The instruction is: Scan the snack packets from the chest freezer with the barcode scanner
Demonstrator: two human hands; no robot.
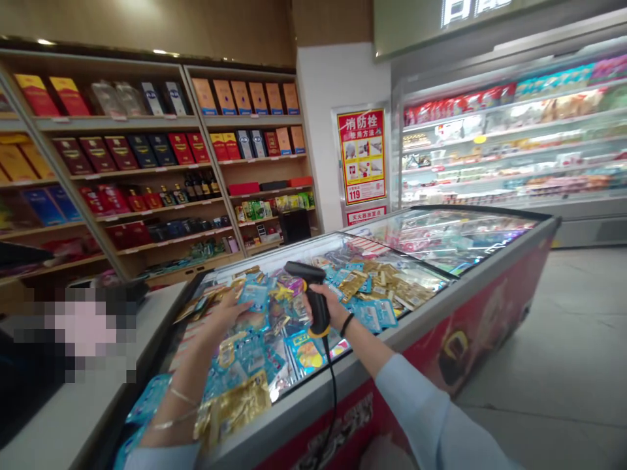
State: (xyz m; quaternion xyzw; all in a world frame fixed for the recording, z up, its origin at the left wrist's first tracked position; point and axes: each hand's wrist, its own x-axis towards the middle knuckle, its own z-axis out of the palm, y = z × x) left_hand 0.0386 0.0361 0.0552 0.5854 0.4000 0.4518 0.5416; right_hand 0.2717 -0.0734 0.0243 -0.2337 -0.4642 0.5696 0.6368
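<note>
A pale blue sleeve [421, 418] fills the lower right corner nearest the camera, its arm reaching over the rim [313, 398] of a chest freezer [490, 307]. Behind the freezer and to its left stand wooden shelves [147, 156] of boxed goods and bottles, while a lit display fridge [504, 143] runs behind its right side. A red sign [361, 156] hangs on the white wall beyond its far end, and a counter [83, 398] lies along its left side, partly hidden by a pixelated patch. A glass lid [441, 235] covers the freezer's far end, and the nearer part lies open, heaped with blue and gold packets [249, 352]. Over the middle of that heap, the right hand [323, 307] is closed around the grip of a black barcode scanner [313, 294], whose cable [333, 391] drops over the rim and down the freezer's red side. The left hand [225, 320] is open, palm down, with its fingers spread at the heap; it holds nothing, and whether it touches a packet cannot be told. No packet is held up to the scanner, and none lies set apart from the heap. Thin bangles [176, 405] circle the left wrist, and a black band [347, 324] circles the right.
</note>
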